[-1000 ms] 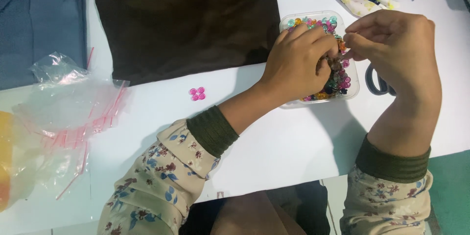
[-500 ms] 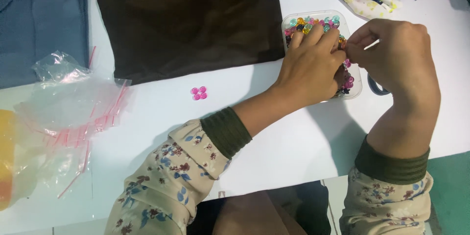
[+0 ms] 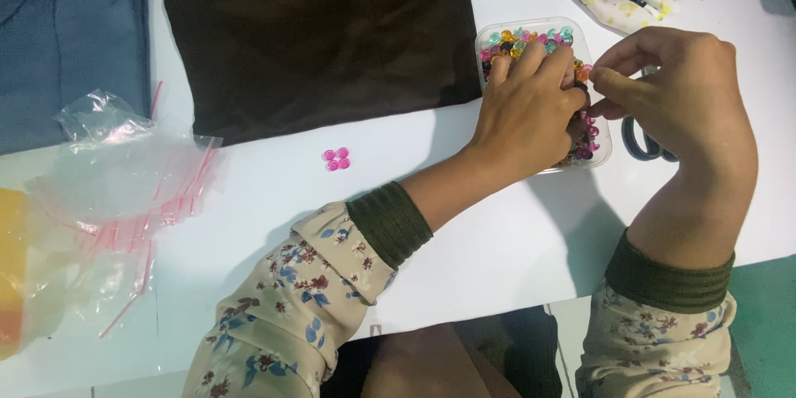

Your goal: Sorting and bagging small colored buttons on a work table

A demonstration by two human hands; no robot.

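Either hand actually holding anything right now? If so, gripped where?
Cannot tell. Both hands, left hand and right hand, meet fingertip to fingertip over the clear tray of coloured beads; anything pinched between them is hidden.

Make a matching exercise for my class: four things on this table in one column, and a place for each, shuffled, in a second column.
Things:
1. dark cloth
2. pink beads
3. plastic bags
4. bead tray

Places:
A. under the left hand
B. left edge of the table
C. top centre
D. loose on the white table, below the dark cloth

Pairs: 1-C, 2-D, 3-B, 4-A
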